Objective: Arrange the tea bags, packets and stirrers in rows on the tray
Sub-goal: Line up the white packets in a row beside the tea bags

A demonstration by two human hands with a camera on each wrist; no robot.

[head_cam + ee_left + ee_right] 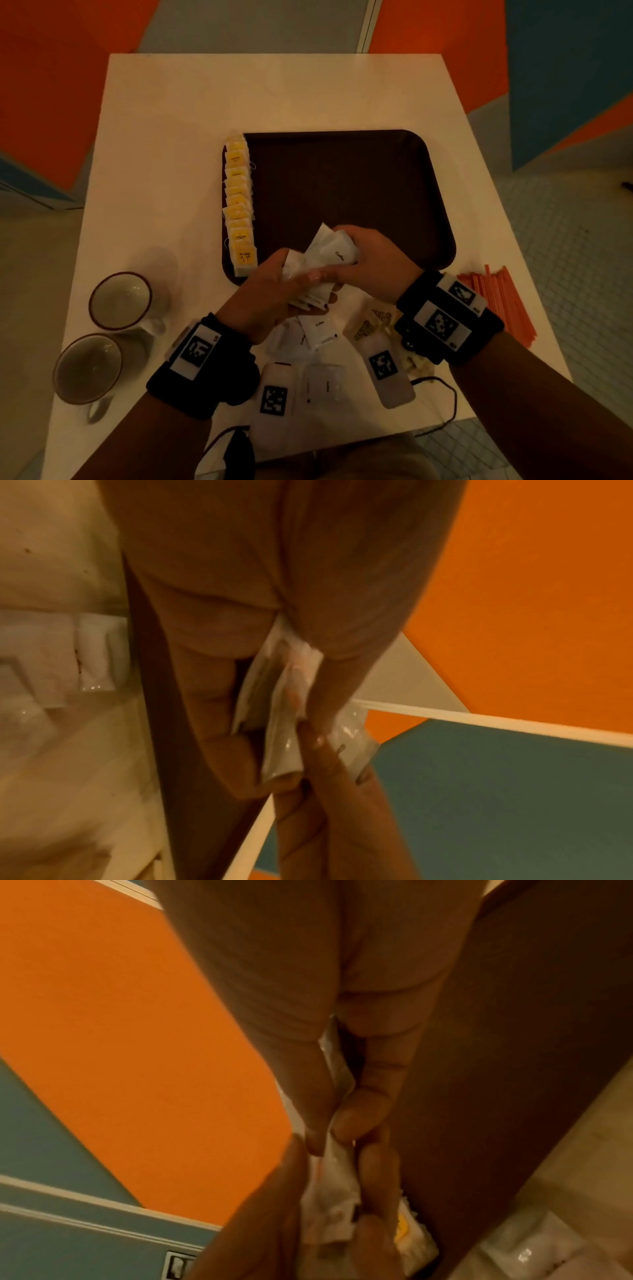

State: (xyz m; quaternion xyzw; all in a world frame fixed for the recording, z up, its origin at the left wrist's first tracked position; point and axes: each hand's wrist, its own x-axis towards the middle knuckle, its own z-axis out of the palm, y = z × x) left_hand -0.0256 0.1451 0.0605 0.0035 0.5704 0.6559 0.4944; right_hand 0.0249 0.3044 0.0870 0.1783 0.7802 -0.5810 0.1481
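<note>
Orange and blue-grey wall panels frame a white tabletop (164,144), and what I care about sits over its near half: a bunch of white coffee packets (322,260) held in both my hands just above the near edge of the brown tray (376,178). My left hand (270,301) cups the lower part of the bunch, fingers (219,723) curled under it and thumb laid across the top, so the packets lie in the palm like a fanned deck. My right hand (373,260) pinches the upper packets between thumb and fingers (363,1110), probably so I can peel one off or square the stack before laying a row. Both wrist views show the packets sandwiched tight between fingertips, edges sticking out past them. I judge the bunch is held here because the open tray floor beside the yellow tea bags (239,205), already in an overlapping row along the left rim, is the next free lane. More loose packets (320,330) lie on the tabletop below my hands, the orange stirrers (496,301) wait in a pile off to the right, and two cups (120,301) stand at the left.
</note>
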